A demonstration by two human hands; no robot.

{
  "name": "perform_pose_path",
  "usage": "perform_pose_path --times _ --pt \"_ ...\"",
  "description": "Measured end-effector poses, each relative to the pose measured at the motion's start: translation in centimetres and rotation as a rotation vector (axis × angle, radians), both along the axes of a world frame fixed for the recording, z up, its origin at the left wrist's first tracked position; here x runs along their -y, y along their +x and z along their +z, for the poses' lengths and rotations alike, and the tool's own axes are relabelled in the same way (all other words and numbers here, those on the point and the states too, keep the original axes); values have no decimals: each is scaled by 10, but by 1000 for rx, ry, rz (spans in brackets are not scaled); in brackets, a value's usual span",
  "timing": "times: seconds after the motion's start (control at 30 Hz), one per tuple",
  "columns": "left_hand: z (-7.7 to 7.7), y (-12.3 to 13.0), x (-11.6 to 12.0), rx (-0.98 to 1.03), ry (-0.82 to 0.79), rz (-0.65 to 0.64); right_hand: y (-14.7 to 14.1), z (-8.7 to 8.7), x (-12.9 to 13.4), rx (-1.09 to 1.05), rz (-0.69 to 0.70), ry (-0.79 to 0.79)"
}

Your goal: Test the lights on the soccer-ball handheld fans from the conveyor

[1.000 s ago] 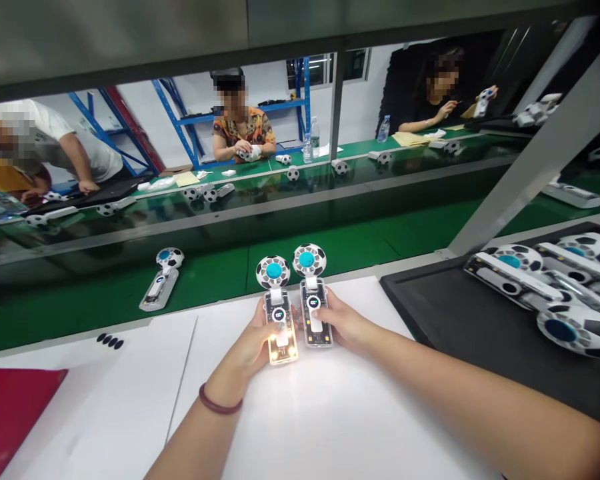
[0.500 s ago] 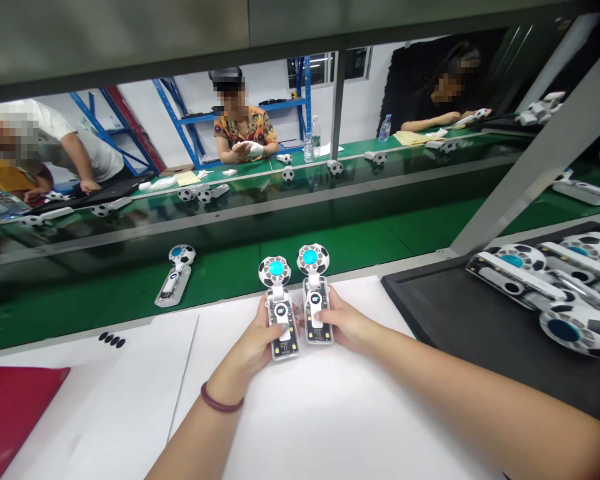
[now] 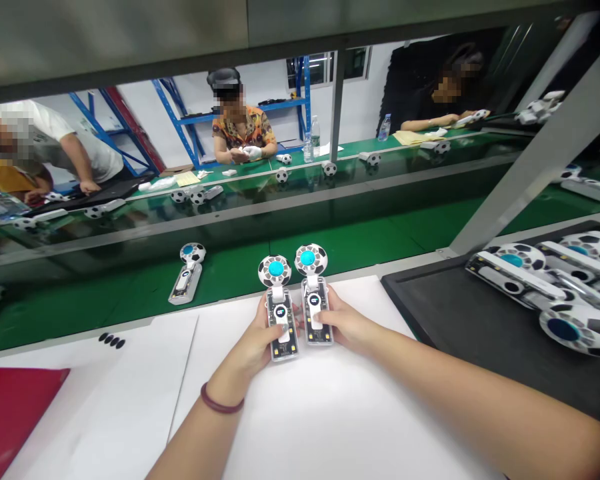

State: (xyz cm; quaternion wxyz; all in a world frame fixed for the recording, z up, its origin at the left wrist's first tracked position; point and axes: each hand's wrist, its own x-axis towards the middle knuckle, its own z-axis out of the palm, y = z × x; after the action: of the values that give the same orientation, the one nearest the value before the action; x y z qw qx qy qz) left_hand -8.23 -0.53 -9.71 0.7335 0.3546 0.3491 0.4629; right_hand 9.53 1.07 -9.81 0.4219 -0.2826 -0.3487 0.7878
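Observation:
Two handheld fans with football-patterned heads and clear bodies stand side by side over the white work surface (image 3: 290,413). My left hand (image 3: 257,340) is closed around the left fan (image 3: 275,272), its thumb on the white front strip. Around the right fan (image 3: 311,260) my right hand (image 3: 343,321) is closed, thumb likewise on the strip. Both fans face me with blue centres, and small displays are lit on their bodies. The fingers behind the bodies are mostly hidden.
Another fan (image 3: 186,280) lies on the green conveyor (image 3: 240,267). A black tray (image 3: 430,300) with several fans is at the right. Small black ovals (image 3: 112,341) and a red sheet (image 3: 20,413) lie left. A metal post (image 3: 525,147) slants at right; people sit beyond.
The fan on the near conveyor has shifted right, and another shows more at the left edge. Fans on the far belt have moved slightly left. My hands hold nearly the same pose.

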Motion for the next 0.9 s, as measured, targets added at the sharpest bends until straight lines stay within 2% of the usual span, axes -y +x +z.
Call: perform_pose_path --times 0.63,0.77,0.83,0.9 --pt "0 0 1 15 50 -19 -1 4 1 -12 9 36" --pt "17 1 9 32 147 56 7 21 8 42 18 190" --pt "34 2 15 101 203 67 20 35 12 22 5 272" --pt "56 2 21 220 235 38 39 48 15 -47 -74 317"
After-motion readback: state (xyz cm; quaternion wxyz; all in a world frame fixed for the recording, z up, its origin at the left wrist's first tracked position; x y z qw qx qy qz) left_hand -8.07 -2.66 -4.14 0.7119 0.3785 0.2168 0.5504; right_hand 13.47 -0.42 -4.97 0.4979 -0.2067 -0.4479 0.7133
